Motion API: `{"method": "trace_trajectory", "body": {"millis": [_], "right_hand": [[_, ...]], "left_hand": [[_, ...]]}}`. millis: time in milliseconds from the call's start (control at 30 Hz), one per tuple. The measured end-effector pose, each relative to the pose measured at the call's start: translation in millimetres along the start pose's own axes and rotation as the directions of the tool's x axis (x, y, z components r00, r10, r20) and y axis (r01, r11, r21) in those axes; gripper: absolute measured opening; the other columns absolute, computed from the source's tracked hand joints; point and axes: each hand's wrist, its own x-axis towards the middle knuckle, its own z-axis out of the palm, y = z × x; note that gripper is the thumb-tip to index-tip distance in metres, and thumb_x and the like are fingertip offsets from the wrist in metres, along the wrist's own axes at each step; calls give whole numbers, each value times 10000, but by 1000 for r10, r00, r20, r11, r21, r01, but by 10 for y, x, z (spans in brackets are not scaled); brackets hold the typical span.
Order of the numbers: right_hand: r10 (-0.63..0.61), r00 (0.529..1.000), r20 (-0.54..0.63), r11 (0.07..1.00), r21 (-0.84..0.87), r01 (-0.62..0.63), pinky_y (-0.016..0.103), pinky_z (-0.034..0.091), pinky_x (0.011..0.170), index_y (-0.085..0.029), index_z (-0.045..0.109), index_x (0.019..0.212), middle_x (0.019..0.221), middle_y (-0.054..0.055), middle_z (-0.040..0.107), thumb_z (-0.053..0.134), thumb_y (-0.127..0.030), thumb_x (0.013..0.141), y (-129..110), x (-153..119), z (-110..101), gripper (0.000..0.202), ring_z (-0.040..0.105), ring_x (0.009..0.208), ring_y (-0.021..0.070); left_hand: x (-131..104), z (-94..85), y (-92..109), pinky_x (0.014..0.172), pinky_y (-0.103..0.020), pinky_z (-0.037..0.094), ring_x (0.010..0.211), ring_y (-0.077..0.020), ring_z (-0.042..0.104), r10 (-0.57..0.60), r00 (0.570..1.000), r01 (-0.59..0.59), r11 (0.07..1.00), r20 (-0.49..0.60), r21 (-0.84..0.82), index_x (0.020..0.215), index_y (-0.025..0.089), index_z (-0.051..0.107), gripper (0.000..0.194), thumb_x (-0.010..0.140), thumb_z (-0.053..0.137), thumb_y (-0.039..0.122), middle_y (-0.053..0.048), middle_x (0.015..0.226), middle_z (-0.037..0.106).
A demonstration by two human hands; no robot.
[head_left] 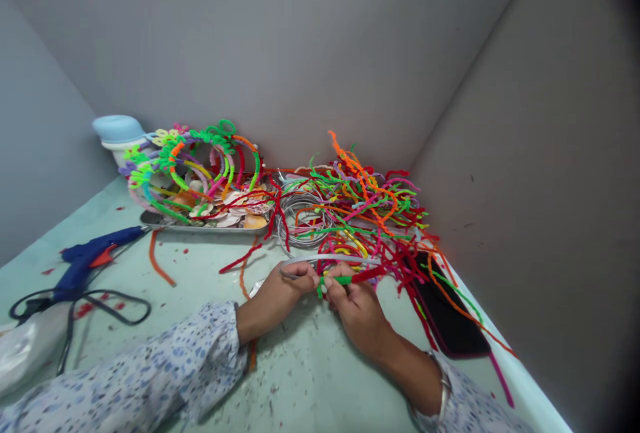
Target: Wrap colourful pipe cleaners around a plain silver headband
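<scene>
The fingers (306, 270) of the left hand (275, 296) are drawn nearly closed, thumb against fingertips, pinching the thin grey hoop (333, 257) close to its green wrapping (342, 280). The right hand (361, 316) has its thumb and fingers bent in on that same green stretch, just beside the left fingertips. The hoop lies between and just beyond the two hands, above the pale green table cover (310, 380), its grey part arching on the far side; red fuzzy wrapping (369, 275) runs on from the green toward the right.

Beyond the hands sits a coil of silvery wire (303, 220), next to a tangled heap of pipe cleaners (370, 196) — red, orange, green and pink. To its left, a metal tray (210, 227) holds shells (255, 221), with finished-looking fuzzy hoops (176, 156) stacked over it and a blue-lidded white container (120, 136) behind. A blue glue gun (83, 263) lies at the left near a clear plastic bag (33, 346); at the right, a dark phone (453, 313) rests partly under loose pipe cleaners.
</scene>
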Motion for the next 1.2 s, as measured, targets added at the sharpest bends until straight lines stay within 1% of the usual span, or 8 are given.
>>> {"method": "trace_trajectory", "body": {"millis": [233, 300, 467, 633, 800, 1000, 1133, 1200], "right_hand": [[-40, 999, -10, 999, -38, 39, 238, 332, 542, -207, 476, 741, 583, -48, 411, 394, -297, 928, -45, -14, -11, 223, 419, 540, 120], [-48, 998, -28, 998, -51, 47, 241, 345, 561, -205, 490, 733, 605, -39, 440, 403, -295, 924, -54, -14, -13, 228, 443, 569, 125], [-21, 996, -92, 997, -73, 14, 251, 362, 576, -199, 541, 697, 615, -18, 501, 428, -312, 911, -37, 2, -3, 267, 478, 606, 142], [-12, 995, -96, 997, -77, 4, 252, 358, 564, -200, 551, 640, 574, -14, 508, 438, -317, 906, -20, 3, 5, 312, 487, 617, 152], [-37, 996, -82, 996, -80, 30, 254, 363, 594, -199, 535, 687, 610, -16, 518, 428, -281, 906, -54, 10, -11, 257, 486, 634, 148], [-28, 997, -75, 998, -63, 24, 257, 365, 611, -200, 506, 725, 640, -23, 513, 428, -215, 886, -100, 15, -27, 180, 474, 619, 138], [-79, 992, -94, 994, -88, 71, 271, 375, 645, -203, 515, 715, 661, -8, 535, 432, -246, 893, -96, 14, -30, 201, 492, 669, 157], [-85, 992, -94, 993, -92, 76, 276, 378, 651, -205, 518, 688, 651, -6, 539, 432, -267, 898, -86, 14, -27, 236, 493, 660, 160]], "left_hand": [[-14, 14, 3, 550, -249, 233, 576, -103, 323, 24, 999, -22, 997, 23, -71, 631, 149, 535, 167, 757, 541, 257, 32, 595, 424], [-20, 23, 6, 547, -251, 229, 571, -101, 312, 7, 1000, -4, 995, 28, -96, 629, 152, 529, 173, 761, 543, 263, 35, 590, 412], [-29, 23, 31, 520, -260, 203, 543, -102, 275, 0, 1000, 3, 994, 21, -109, 612, 172, 486, 204, 754, 560, 298, 48, 560, 355], [-36, 3, 57, 516, -270, 197, 536, -108, 270, 11, 1000, -9, 995, 25, -101, 582, 180, 445, 201, 731, 545, 269, 48, 544, 341], [-40, 8, 26, 543, -270, 231, 569, -115, 309, 24, 998, -16, 993, 65, -115, 655, 166, 505, 173, 760, 537, 300, 35, 589, 396], [-28, 18, -33, 563, -266, 251, 599, -122, 327, 80, 996, -76, 994, 47, -84, 652, 167, 515, 200, 775, 554, 321, 27, 612, 414], [-52, 29, 50, 558, -268, 259, 583, -124, 336, 55, 997, -47, 992, 60, -117, 657, 174, 532, 180, 778, 550, 306, 22, 602, 437], [-63, 34, 110, 561, -270, 271, 572, -124, 343, 61, 997, -54, 991, 56, -119, 639, 179, 530, 183, 776, 550, 298, 22, 591, 447]]}}
